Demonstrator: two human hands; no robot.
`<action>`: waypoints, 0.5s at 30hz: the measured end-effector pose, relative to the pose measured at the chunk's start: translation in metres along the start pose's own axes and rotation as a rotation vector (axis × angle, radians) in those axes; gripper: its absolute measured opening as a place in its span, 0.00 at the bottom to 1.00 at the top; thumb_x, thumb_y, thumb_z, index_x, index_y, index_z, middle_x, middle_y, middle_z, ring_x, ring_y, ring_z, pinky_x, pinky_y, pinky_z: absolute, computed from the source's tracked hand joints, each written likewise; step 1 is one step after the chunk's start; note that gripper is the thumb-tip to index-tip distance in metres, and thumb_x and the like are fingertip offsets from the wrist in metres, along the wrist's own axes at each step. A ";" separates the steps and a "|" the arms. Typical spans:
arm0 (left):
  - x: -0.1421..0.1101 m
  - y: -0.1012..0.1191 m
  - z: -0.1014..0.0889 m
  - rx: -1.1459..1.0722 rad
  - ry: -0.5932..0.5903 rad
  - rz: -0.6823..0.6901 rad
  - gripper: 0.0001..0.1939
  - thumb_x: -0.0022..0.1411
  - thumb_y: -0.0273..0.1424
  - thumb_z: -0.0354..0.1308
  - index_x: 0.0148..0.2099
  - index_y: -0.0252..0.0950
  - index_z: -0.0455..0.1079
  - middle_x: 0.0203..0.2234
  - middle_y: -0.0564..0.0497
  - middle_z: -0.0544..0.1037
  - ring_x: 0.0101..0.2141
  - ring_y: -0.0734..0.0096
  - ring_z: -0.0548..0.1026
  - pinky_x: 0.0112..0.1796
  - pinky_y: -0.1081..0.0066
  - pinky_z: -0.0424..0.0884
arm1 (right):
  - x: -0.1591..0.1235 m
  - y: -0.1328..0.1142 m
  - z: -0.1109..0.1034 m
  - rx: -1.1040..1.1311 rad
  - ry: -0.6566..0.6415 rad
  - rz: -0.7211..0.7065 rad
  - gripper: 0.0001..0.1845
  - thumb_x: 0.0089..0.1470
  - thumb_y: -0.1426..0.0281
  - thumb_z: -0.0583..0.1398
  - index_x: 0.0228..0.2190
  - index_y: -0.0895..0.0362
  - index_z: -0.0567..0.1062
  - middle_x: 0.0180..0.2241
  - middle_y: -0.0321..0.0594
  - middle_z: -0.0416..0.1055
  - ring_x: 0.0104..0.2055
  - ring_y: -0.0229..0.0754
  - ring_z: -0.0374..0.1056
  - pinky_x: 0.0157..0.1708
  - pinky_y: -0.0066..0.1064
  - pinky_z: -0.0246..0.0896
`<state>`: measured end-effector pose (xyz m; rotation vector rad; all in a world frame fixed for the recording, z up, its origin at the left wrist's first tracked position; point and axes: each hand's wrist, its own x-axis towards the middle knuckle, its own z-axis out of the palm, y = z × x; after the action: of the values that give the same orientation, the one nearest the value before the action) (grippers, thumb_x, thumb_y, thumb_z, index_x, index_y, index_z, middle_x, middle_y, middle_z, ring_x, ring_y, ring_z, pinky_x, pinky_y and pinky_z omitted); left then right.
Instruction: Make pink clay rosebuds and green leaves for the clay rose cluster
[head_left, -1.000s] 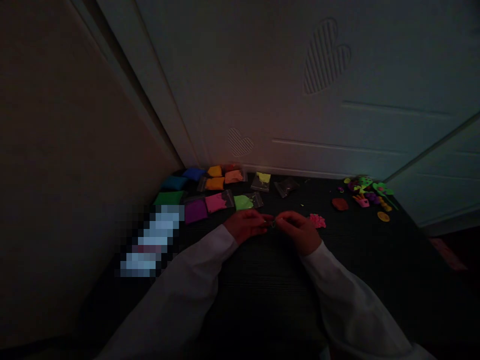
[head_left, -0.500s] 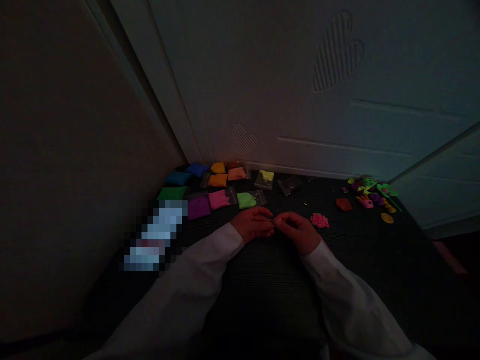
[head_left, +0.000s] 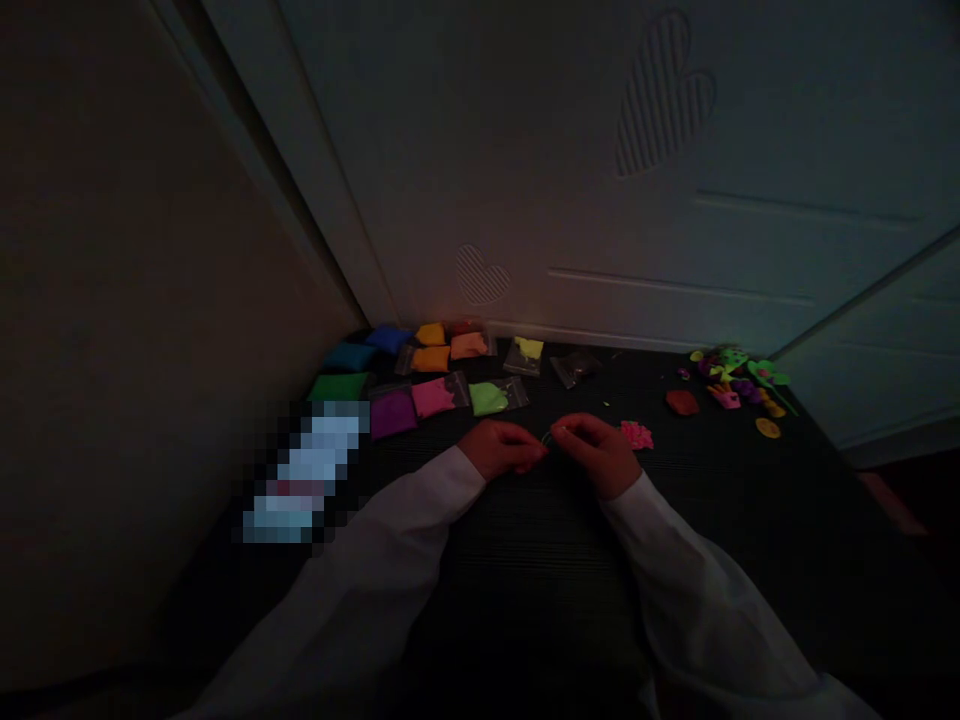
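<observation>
Dim scene. Left hand (head_left: 499, 449) and right hand (head_left: 598, 453) pinching thin, curved, pale-green strand (head_left: 547, 438) above dark wood-grained surface (head_left: 525, 550). Behind left hand: soft lime-green material in clear zip bag (head_left: 489, 399). Beside right hand: bumpy bright-pink clump (head_left: 637, 435). Background: white panel (head_left: 487, 150), ribbed heart relief (head_left: 660, 110).

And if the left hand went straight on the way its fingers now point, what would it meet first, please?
Probably the thin greenish strand between the left hand and the right hand, then the right hand itself. The picture is dim, so depth is unclear.
</observation>
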<state>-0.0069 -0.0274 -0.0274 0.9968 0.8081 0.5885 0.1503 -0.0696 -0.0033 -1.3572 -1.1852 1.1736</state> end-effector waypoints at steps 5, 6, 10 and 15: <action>0.001 0.001 0.001 -0.040 0.050 0.021 0.14 0.34 0.33 0.65 0.20 0.32 0.64 0.09 0.58 0.67 0.11 0.83 0.61 0.13 0.79 0.52 | 0.000 0.001 0.000 0.033 -0.016 0.017 0.13 0.37 0.61 0.62 0.24 0.57 0.71 0.21 0.32 0.65 0.24 0.32 0.57 0.25 0.26 0.52; 0.001 0.002 0.002 -0.049 0.063 0.024 0.15 0.34 0.34 0.65 0.20 0.32 0.64 0.09 0.57 0.67 0.11 0.83 0.61 0.13 0.79 0.52 | 0.000 0.001 0.000 0.042 -0.021 0.019 0.12 0.37 0.62 0.62 0.24 0.57 0.71 0.21 0.32 0.65 0.24 0.32 0.57 0.25 0.26 0.52; 0.000 0.005 0.004 -0.081 0.123 0.037 0.16 0.33 0.35 0.66 0.20 0.31 0.64 0.11 0.56 0.69 0.12 0.82 0.63 0.14 0.79 0.54 | -0.001 0.003 0.000 0.091 -0.039 0.019 0.11 0.36 0.63 0.63 0.24 0.57 0.71 0.21 0.32 0.64 0.24 0.32 0.57 0.26 0.26 0.52; 0.004 0.007 -0.001 -0.124 0.181 0.044 0.16 0.31 0.34 0.67 0.21 0.30 0.65 0.13 0.54 0.70 0.15 0.81 0.66 0.16 0.78 0.58 | 0.001 -0.003 -0.012 0.210 -0.016 -0.025 0.15 0.36 0.58 0.61 0.24 0.54 0.68 0.18 0.30 0.59 0.21 0.32 0.55 0.23 0.28 0.53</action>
<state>-0.0059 -0.0212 -0.0231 0.8578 0.9001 0.7659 0.1625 -0.0694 0.0011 -1.1737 -1.0550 1.2551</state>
